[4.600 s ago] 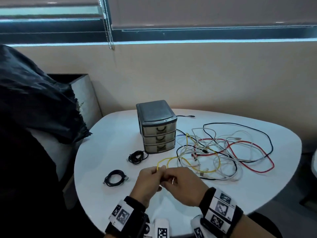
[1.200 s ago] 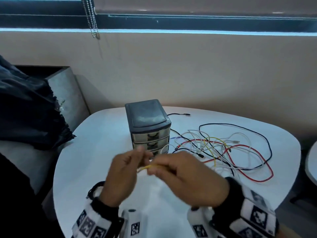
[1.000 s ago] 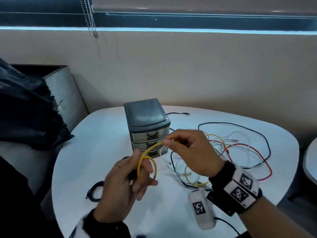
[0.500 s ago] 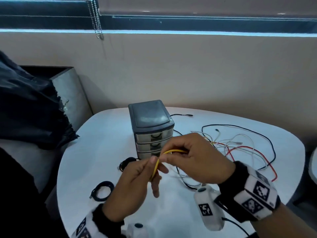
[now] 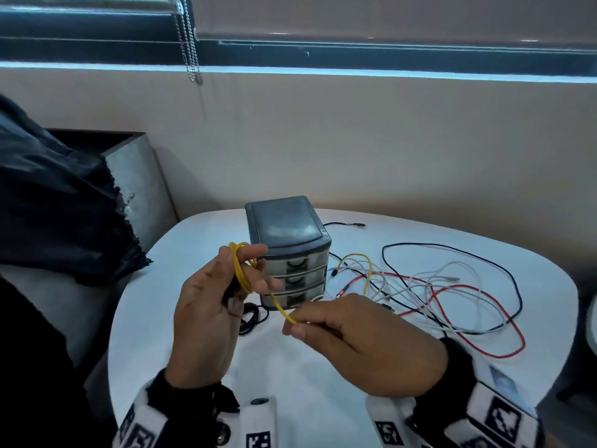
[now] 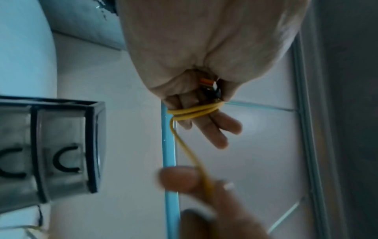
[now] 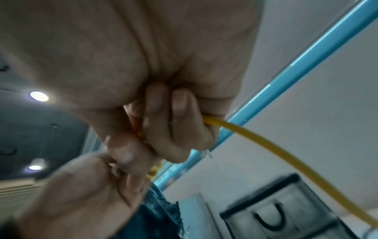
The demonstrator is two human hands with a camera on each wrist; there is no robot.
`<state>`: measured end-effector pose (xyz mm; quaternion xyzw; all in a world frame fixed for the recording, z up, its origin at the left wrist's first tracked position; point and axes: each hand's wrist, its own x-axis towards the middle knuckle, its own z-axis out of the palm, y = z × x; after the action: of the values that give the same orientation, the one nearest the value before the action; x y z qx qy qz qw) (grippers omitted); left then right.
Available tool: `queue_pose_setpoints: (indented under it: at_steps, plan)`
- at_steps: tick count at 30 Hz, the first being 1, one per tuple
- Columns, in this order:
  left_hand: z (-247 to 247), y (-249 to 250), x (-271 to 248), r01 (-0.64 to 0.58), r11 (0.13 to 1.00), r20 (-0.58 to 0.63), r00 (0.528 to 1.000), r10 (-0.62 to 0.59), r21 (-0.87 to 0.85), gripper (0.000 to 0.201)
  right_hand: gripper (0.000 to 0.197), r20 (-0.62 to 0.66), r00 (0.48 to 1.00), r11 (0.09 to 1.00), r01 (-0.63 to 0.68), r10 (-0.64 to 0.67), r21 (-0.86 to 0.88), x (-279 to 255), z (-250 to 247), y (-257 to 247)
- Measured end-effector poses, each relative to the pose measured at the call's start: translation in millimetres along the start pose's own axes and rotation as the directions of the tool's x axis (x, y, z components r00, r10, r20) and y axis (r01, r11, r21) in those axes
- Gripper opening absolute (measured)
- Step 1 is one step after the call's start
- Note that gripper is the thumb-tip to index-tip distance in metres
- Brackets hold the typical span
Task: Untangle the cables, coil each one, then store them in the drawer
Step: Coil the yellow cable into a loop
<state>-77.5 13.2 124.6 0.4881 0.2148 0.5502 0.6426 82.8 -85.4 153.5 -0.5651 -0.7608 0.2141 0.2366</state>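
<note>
Left hand [image 5: 206,315] holds coiled yellow cable [image 5: 240,273]; right hand [image 5: 361,344] pinches it; wristband markings seem unreadable.

No readable text, labels or numbers anywhere.

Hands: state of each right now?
Left hand: holding the yellow cable, looped round its fingers.
Right hand: pinching the same yellow cable further along.
</note>
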Motion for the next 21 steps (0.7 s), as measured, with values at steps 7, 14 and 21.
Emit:
queue_pose_setpoints:
  at_steps: [7,14,21]
  plan:
    - [8.4,-32.5,-18.3,-0.052,0.900,0.326,0.940,-0.103,0.434,0.049,0.015,-0.265,0.964,0.963,0.053,0.020,0.263,3.2,-26.4,-3.4]
    - [-6.5,-0.8,-19.1,0.417,0.761,0.483,0.861,-0.157,-0.496,0.054,0.011,-0.300,0.903,0.771,-0.051,0.307,0.634,4.5,0.4,40.3]
    - [6.4,10.3,-4.6,0.094,0.969,-0.073,0.991,-0.114,-0.227,0.042,0.016,0.030,0.989,0.924,-0.148,0.147,0.351,10.8,35.0,19.0]
